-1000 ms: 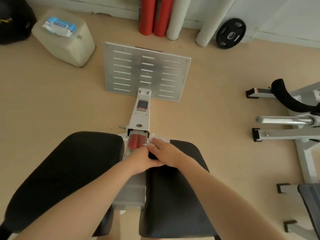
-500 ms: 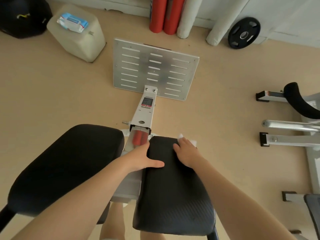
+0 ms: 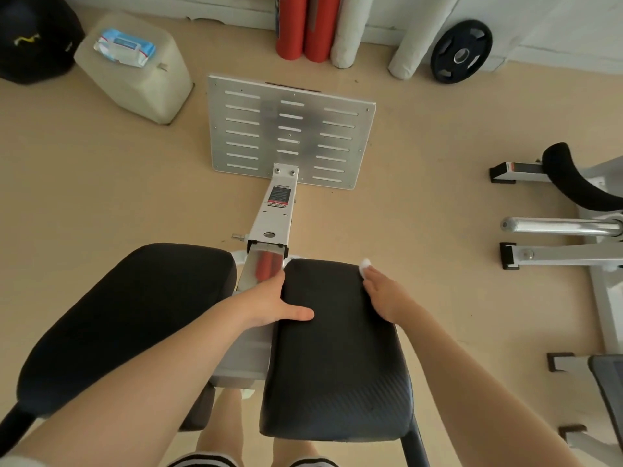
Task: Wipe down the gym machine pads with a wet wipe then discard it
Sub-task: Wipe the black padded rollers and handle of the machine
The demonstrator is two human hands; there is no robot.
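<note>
Gripping the right pad (image 3: pixel 337 348) at its inner edge, the left hand (image 3: pixel 269 303) has its thumb laid flat on top of the black cushion and its fingers curled down into the gap beside the metal frame (image 3: pixel 269 227). The right hand (image 3: pixel 384 298) lies along the pad's outer edge, near the far corner, fingers bent over the side; a small white bit of the wipe (image 3: pixel 365 264) shows just past the fingertips, so this grip holds the wipe against the pad's edge, though most of the wipe is hidden under the hand. The left pad (image 3: pixel 135 315) sits beside it, untouched, with the frame between the two. Beyond the pads the frame runs to a slotted footplate (image 3: pixel 290 129) on the floor (image 3: pixel 101 197). A pack of wipes (image 3: pixel 124 50) lies on a pale jug (image 3: pixel 135 79) at far left, next to a black bag (image 3: pixel 33 38). Red and white rolls (image 3: pixel 313 28) lean against the wall, with a weight plate (image 3: pixel 460 52) to their right. Another machine (image 3: pixel 573 214) stands at the right edge.
</note>
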